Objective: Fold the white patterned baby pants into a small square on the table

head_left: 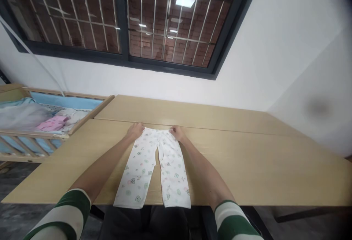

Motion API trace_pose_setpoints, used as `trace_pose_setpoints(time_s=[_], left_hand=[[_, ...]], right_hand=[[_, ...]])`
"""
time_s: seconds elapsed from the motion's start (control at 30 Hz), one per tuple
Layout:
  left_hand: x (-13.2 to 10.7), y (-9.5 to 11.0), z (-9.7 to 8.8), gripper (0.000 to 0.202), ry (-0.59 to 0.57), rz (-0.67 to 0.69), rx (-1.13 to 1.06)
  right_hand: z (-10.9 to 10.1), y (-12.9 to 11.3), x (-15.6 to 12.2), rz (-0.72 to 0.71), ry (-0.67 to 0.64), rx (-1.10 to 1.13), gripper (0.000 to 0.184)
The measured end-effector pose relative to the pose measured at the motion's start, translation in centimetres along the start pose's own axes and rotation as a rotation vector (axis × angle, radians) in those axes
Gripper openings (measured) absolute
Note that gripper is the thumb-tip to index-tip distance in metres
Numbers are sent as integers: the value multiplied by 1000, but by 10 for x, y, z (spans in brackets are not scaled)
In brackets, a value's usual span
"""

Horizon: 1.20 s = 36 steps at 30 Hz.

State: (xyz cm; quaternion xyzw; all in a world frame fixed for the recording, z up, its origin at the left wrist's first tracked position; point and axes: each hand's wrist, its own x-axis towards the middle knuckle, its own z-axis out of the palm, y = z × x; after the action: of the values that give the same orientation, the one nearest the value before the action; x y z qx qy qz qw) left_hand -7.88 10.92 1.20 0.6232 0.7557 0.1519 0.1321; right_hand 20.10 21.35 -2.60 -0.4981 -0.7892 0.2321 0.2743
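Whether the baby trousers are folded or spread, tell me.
Spread: the trousers lie flat on the table, both legs full length, left hand and right hand at the waistband.

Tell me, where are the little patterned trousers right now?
Head view: the trousers lie flat on the wooden table, centre front, waistband gripped by the left hand and right hand, right of the cot.

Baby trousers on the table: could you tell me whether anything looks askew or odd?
Nothing stands out: the baby trousers lie flat on the table, legs slightly splayed, left hand and right hand at the waistband.
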Motion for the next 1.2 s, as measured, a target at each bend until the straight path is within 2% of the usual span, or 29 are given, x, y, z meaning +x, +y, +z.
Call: trace_pose_setpoints(time_s=[0.1,0.2,0.27,0.33,0.43,0.53,0.63,0.7,0.77,0.93,1.1,1.2], left_hand=[[-4,6,-5,34,11,-4,0],[-20,27,-17,33,67,29,-7],[-43,51,-22,34,82,87,-23],[-79,81,-19,33,36,177,-53],[-149,123,1,35,-135,310,-97],[-213,154,34,47,-282,422,-117],[-244,171,63,53,-314,434,-65],[-249,177,73,59,-315,431,-22],[-246,179,75,59,-326,436,10],[-238,178,69,39,-376,501,27],[-233,175,66,34,-406,533,31],[-234,168,64,35,-378,501,-125]], right_hand=[[2,3,4,62,-28,31,4],[-4,2,6,120,-67,84,8],[-11,0,7,152,-109,135,8],[-18,-1,8,176,-155,185,8],[-25,-2,12,205,-199,238,9],[-28,-4,14,230,-201,256,14],[-28,-8,11,240,-183,242,17],[-26,-10,8,236,-163,222,18],[-24,-12,4,227,-141,202,18],[-19,-17,-3,225,-84,189,17],[-19,-28,0,239,-34,234,24],[-17,-39,3,236,-8,281,27]])
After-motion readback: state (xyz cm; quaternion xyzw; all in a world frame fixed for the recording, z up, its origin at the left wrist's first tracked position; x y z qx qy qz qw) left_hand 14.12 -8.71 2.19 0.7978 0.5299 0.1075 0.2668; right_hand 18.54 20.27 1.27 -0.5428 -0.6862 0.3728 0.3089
